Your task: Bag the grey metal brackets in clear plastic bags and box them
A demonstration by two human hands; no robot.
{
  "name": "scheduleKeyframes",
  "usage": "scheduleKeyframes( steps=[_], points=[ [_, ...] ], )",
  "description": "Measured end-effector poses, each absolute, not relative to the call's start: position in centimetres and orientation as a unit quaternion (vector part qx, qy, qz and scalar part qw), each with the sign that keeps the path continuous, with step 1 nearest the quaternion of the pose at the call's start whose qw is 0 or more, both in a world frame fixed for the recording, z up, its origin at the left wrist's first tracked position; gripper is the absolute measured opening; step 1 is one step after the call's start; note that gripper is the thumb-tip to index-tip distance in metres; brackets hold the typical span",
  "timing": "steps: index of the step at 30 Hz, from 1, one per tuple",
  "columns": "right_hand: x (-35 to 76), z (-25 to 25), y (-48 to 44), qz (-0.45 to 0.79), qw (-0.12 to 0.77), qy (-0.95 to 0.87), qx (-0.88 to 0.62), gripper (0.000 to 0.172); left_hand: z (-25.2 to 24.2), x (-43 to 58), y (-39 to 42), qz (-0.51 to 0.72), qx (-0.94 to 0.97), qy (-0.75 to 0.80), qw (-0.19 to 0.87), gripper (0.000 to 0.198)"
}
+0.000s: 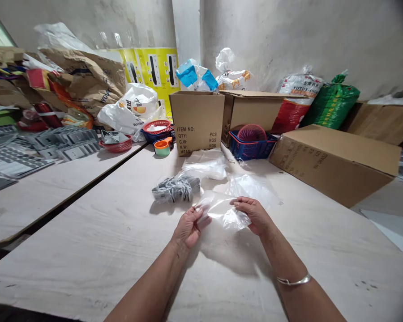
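A clear plastic bag (218, 205) is stretched between my two hands above the table. My left hand (189, 223) pinches its left edge, and my right hand (253, 215) grips the right side, where the film is crumpled. Just beyond my left hand lies a clear bag of dark grey pieces (176, 188); their exact kind is hard to make out. Farther back sits a stack of clear plastic bags (204, 164). More clear bags (251, 188) lie flat behind my right hand.
An upright cardboard box (197, 120) stands at the back, beside a blue basket (251, 145). At right is a tilted carton (336, 158). Grey flat parts (67, 142) and a red basket (116, 144) occupy the left table, across a dark gap. An orange-and-green tape roll (162, 147) lies mid-back.
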State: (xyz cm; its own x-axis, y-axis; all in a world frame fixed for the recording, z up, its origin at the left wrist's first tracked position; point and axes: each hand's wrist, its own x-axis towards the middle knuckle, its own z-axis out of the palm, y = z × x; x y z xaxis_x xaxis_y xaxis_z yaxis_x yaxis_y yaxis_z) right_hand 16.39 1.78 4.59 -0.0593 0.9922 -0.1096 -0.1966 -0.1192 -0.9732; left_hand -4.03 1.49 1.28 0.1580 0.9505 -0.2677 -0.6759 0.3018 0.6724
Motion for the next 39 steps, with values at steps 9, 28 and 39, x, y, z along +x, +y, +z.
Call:
scheduleKeyframes(
  steps=[9, 28, 39],
  points=[
    [16.3, 4.4, 2.2, 0.536, 0.570, -0.388, -0.487, 0.037, 1.4, -4.0, 1.1, 0.552, 0.218, 0.344, 0.728, 0.032],
    [10.6, 2.8, -0.8, -0.008, 0.267, -0.841, -0.471, 0.054, 1.7, -2.2, -0.1, 0.622, 0.224, 0.328, 0.675, 0.050],
    [14.3, 4.3, 0.6, 0.030, 0.353, -0.856, -0.376, 0.037, 2.6, -3.2, 0.2, 0.601, 0.119, 0.283, 0.738, 0.028]
  ],
)
